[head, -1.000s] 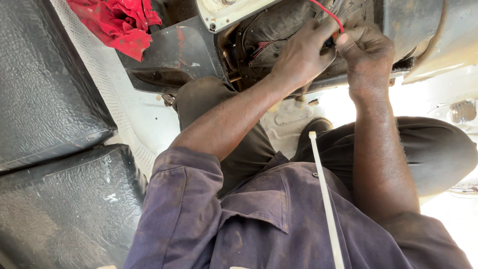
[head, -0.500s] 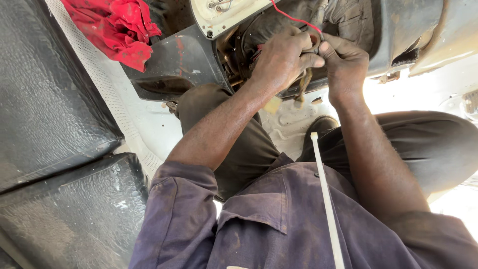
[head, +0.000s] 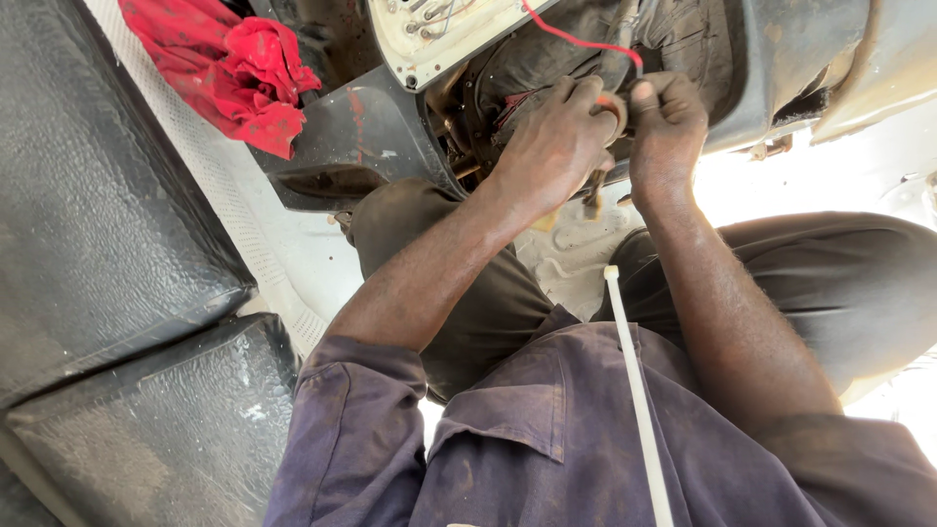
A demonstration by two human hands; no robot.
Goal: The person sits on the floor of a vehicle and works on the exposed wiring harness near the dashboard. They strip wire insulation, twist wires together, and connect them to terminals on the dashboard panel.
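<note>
Gripping noted at both hands, raised together against the dirty underside of a vehicle's dash area. Left hand (head: 551, 146) curled shut, fingers wrapped round what looks like a small roll or stub at the wire's end; exact object hidden by the knuckles. Right hand (head: 667, 127) closed in a fist, pinching the red wire (head: 576, 37) just where it comes down from above. Hands touching, thumb to fingertips, presumably to steady a short length of wire between them while working on it. Red wire running up and left from the pinch point toward the cream-coloured panel (head: 429, 39), seen from its back with small terminals and thin leads showing.

Forearms braced upward from the lap, knees in dark trousers (head: 859, 283) spread either side, likely for support in a cramped footwell. White cable tie (head: 634, 390) lying along the chest of the purple overall (head: 547, 439), tip pointing toward the hands, apparently kept within reach. Red cloth (head: 229, 73) bunched at upper left, well apart from the hands, resting beside the dark textured seat cushions (head: 107, 224).

Packages, labels, signs: none legible in view. Only marking: a red smear on the dark plastic trim (head: 351, 137) below the panel.
</note>
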